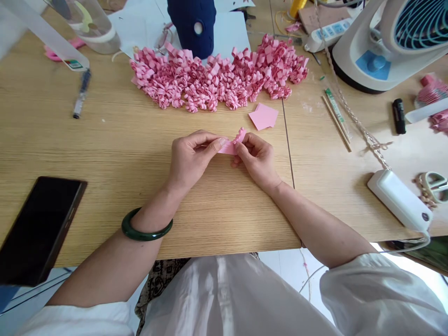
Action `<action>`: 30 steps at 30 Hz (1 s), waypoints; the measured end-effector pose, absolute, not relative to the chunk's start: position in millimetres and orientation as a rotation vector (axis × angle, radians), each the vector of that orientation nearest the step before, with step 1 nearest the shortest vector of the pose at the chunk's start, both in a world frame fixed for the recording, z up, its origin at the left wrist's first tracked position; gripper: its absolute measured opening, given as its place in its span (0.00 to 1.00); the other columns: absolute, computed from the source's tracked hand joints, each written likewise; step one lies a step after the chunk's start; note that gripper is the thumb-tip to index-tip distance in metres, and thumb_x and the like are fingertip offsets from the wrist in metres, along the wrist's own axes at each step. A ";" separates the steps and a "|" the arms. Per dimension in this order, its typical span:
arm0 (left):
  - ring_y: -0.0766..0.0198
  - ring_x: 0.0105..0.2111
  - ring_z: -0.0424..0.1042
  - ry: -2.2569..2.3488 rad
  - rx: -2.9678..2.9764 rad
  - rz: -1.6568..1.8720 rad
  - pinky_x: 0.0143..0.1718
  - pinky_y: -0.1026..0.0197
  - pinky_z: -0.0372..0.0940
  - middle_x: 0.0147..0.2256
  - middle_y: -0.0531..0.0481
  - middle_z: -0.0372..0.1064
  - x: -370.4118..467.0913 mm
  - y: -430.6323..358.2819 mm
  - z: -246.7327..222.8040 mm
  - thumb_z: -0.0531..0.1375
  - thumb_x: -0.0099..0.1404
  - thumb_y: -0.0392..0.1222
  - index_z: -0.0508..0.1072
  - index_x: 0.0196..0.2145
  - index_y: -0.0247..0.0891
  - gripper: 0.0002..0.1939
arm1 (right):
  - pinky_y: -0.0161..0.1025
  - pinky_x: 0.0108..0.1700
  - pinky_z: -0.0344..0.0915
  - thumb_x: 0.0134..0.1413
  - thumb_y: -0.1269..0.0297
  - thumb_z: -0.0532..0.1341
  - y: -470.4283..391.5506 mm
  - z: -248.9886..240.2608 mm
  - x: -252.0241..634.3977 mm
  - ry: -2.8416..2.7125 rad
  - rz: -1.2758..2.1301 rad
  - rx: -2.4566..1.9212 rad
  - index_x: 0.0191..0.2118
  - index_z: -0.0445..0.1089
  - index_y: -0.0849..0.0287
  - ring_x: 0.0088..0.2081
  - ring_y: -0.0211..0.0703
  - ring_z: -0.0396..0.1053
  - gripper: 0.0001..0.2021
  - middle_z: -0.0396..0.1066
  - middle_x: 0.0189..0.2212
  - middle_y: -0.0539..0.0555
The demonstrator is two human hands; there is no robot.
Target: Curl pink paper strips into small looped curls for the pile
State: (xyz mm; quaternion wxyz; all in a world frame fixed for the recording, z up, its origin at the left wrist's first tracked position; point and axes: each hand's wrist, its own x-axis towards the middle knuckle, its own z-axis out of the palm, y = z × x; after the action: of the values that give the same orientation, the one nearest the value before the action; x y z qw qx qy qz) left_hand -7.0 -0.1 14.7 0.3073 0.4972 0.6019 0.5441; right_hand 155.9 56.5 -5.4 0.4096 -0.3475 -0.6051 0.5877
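Observation:
A small pink paper piece with a row of curled bits along its right part is held between both hands above the wooden table. My left hand pinches its left end between thumb and fingers. At its right end, the thumb and fingers of my right hand close on it near the curls. Just beyond my right hand lie flat pink paper pieces, stacked unevenly. A long heap of curled pink paper pieces stretches across the table behind them.
Behind the heap stands a dark blue cylindrical object. A fan, wooden sticks, a black marker, a white power bank and scissors are on the right. A phone and a pen lie left.

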 end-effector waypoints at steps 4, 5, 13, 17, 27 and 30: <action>0.59 0.38 0.77 1.619 1.263 1.427 0.43 0.61 0.70 0.35 0.52 0.82 -8.1 0.9 10.5 0.70 0.65 0.45 0.85 0.32 0.44 0.05 | 0.34 0.26 0.65 0.52 0.29 0.68 55.7 -5.3 155.9 -1.532 1.475 -0.890 0.30 0.64 0.54 0.22 0.34 0.67 0.30 0.66 0.21 0.44; 0.60 0.38 0.77 1.615 1.250 1.432 0.43 0.61 0.70 0.34 0.52 0.82 -8.2 1.2 9.7 0.70 0.65 0.45 0.85 0.32 0.43 0.06 | 0.34 0.26 0.65 0.51 0.29 0.68 55.5 -5.2 155.8 -1.530 1.473 -0.889 0.30 0.64 0.54 0.21 0.34 0.67 0.31 0.66 0.21 0.44; 0.60 0.36 0.77 1.600 1.201 1.449 0.41 0.61 0.70 0.33 0.52 0.81 -5.6 2.0 6.4 0.69 0.66 0.44 0.84 0.31 0.43 0.06 | 0.35 0.26 0.65 0.56 0.32 0.67 55.1 -5.8 156.3 -1.569 1.459 -0.877 0.31 0.65 0.55 0.22 0.33 0.66 0.29 0.66 0.21 0.44; 0.60 0.36 0.77 1.608 1.187 1.453 0.41 0.61 0.70 0.33 0.52 0.81 -5.0 1.7 4.7 0.70 0.64 0.44 0.84 0.32 0.43 0.04 | 0.35 0.26 0.64 0.56 0.32 0.67 55.0 -5.4 156.5 -1.589 1.437 -0.894 0.30 0.64 0.54 0.21 0.34 0.66 0.29 0.66 0.21 0.45; 0.63 0.33 0.75 1.501 0.983 1.483 0.39 0.61 0.69 0.29 0.53 0.79 -0.7 2.8 9.4 0.73 0.58 0.36 0.82 0.26 0.41 0.05 | 0.34 0.26 0.63 0.60 0.37 0.67 55.5 -6.6 155.5 -1.619 1.427 -0.887 0.31 0.65 0.55 0.22 0.33 0.66 0.25 0.66 0.21 0.45; 0.64 0.32 0.75 1.467 0.941 1.483 0.40 0.62 0.69 0.29 0.53 0.79 -0.3 3.2 11.7 0.73 0.56 0.37 0.82 0.25 0.41 0.05 | 0.34 0.26 0.62 0.61 0.41 0.68 55.6 -6.5 155.5 -1.619 1.429 -0.875 0.32 0.67 0.56 0.22 0.33 0.66 0.23 0.67 0.22 0.44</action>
State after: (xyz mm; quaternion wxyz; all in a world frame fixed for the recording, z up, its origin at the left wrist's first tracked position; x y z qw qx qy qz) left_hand -0.3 3.2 11.7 0.4137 0.3744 0.5836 0.5899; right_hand 155.5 55.6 -6.5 0.3949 -0.3450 -0.6383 0.5635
